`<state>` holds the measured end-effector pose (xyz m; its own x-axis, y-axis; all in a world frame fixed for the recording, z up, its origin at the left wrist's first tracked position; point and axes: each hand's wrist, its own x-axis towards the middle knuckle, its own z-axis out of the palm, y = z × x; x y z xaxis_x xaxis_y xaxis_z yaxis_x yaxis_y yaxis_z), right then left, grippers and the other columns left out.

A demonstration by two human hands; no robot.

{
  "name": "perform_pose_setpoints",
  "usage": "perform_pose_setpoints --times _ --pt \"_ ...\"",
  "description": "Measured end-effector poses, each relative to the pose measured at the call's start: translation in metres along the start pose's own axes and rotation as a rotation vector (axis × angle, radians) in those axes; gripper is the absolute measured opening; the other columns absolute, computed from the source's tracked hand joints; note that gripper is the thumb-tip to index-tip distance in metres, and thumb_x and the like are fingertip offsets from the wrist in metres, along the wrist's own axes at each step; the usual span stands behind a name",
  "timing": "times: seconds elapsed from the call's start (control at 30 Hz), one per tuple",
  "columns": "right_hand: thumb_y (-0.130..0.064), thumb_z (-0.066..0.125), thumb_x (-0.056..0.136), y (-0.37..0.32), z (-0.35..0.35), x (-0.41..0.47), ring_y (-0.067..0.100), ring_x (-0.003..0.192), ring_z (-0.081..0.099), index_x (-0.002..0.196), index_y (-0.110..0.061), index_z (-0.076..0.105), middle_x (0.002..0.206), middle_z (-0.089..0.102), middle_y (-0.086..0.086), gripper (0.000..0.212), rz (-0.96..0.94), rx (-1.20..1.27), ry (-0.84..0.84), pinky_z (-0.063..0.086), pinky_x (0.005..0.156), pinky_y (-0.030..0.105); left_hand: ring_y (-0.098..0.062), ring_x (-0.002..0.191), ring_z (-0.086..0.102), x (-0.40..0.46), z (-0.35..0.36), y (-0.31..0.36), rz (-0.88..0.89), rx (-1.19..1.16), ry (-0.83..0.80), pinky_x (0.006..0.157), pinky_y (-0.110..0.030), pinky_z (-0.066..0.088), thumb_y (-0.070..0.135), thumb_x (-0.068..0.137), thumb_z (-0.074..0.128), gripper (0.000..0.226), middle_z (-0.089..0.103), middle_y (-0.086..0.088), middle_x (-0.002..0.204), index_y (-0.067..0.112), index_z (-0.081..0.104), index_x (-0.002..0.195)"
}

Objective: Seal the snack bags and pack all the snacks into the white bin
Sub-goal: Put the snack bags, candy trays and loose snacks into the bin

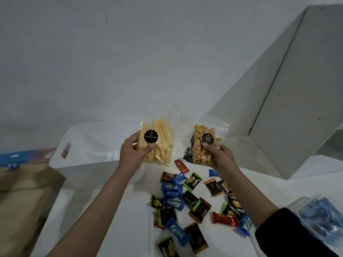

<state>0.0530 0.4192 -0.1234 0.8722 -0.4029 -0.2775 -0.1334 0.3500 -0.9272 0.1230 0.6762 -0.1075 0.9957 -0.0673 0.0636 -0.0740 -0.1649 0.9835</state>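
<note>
My left hand point(134, 152) holds up a clear bag of pale yellow snack sticks point(161, 141) with a round black label, right at the right end of the white bin point(87, 151). In my right hand point(220, 154) is a clear bag of orange puffed snacks point(205, 145), also with a black label, lifted above the table. Both bag tops point away from me; whether they are sealed I cannot tell. Several small wrapped snacks point(194, 203) in blue, green, brown and red lie scattered on the white table between my forearms.
The white bin has a handle cutout point(65, 150) on its left end. A clear bag with blue contents point(321, 219) lies at the right edge. A grey wall and a slanted grey block point(287, 101) stand behind. Wooden boards point(22, 191) lie at the left.
</note>
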Motion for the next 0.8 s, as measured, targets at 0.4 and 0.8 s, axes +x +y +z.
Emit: perform_pose_setpoints --times 0.4,0.8 --pt "-0.006 0.071 0.078 0.018 0.137 -0.01 0.03 0.082 0.072 0.114 0.004 0.057 0.099 0.071 0.018 0.04 0.013 0.17 -0.09 0.061 0.066 0.041 -0.009 0.085 0.063 0.113 -0.142 -0.01 0.052 0.124 -0.192 0.074 -0.023 0.049 0.008 0.072 0.078 0.039 0.07 0.015 0.09 0.029 0.067 0.103" --pt "-0.013 0.074 0.069 0.058 0.106 0.06 0.029 0.076 0.071 0.106 0.006 0.056 0.085 0.07 0.016 0.046 0.062 0.062 -0.075 0.057 0.062 0.038 -0.007 0.081 0.06 0.226 -0.117 -0.149 -0.216 0.449 -0.666 0.075 -0.017 0.046 -0.002 0.06 0.083 0.036 0.069 0.003 0.085 0.015 0.073 0.09"
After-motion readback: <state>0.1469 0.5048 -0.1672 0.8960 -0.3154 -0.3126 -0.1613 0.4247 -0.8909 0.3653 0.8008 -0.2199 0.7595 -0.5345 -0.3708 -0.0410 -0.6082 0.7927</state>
